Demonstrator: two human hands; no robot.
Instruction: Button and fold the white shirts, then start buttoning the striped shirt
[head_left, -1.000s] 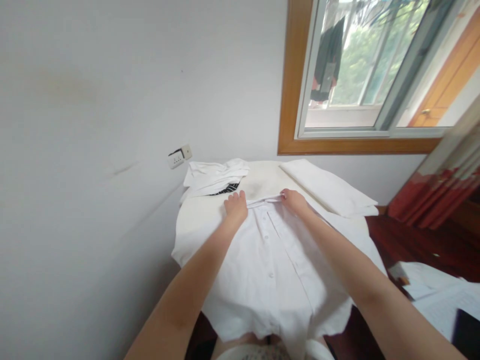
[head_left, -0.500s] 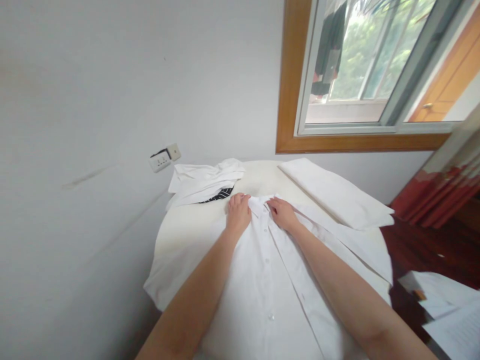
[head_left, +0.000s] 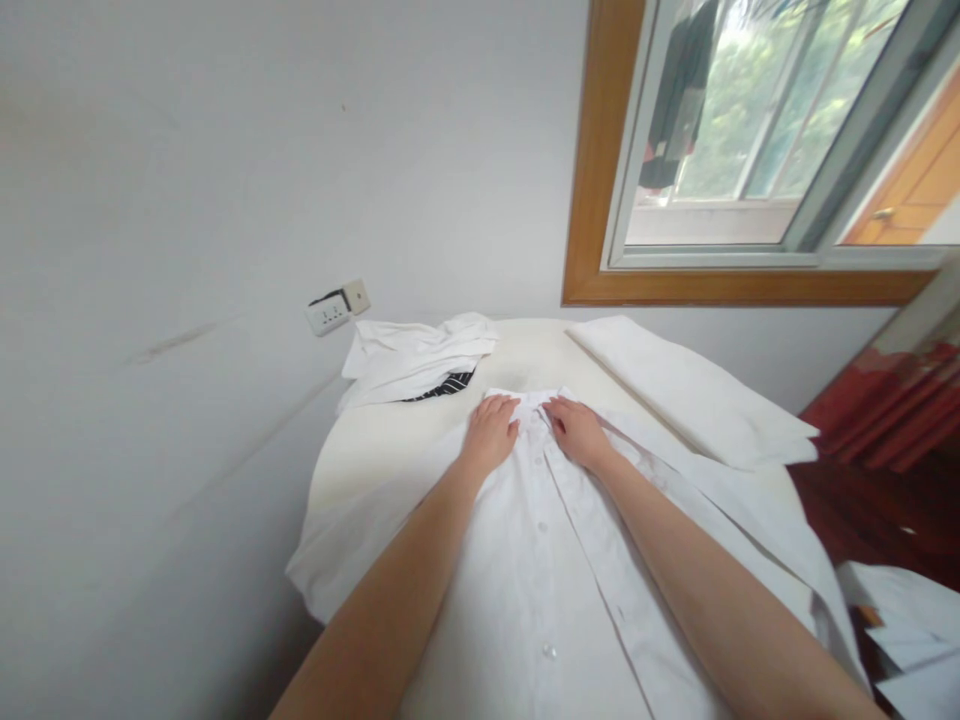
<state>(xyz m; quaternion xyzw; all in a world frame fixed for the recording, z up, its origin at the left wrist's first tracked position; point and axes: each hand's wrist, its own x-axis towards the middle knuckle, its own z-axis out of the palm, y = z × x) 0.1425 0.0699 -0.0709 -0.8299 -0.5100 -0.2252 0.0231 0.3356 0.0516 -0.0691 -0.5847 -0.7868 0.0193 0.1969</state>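
A white button-up shirt (head_left: 540, 580) lies spread front-up over the cream-covered surface (head_left: 375, 450), its collar at the far end. My left hand (head_left: 491, 435) rests palm-down on the shirt just left of the collar, fingers flat and together. Just right of the button placket, my right hand (head_left: 574, 430) lies on the collar area, its fingers slightly curled on the cloth. The two hands are close together, nearly touching.
A pile of white garments with a black striped piece (head_left: 420, 365) lies at the far left. A white pillow (head_left: 690, 390) lies far right under the wooden-framed window (head_left: 592, 200). A wall socket (head_left: 334, 307) is on the left wall. Red curtain (head_left: 892, 400) and papers (head_left: 915, 640) at right.
My hands have drawn inward from the collar's ends to its middle. The view has shifted closer over the shirt.
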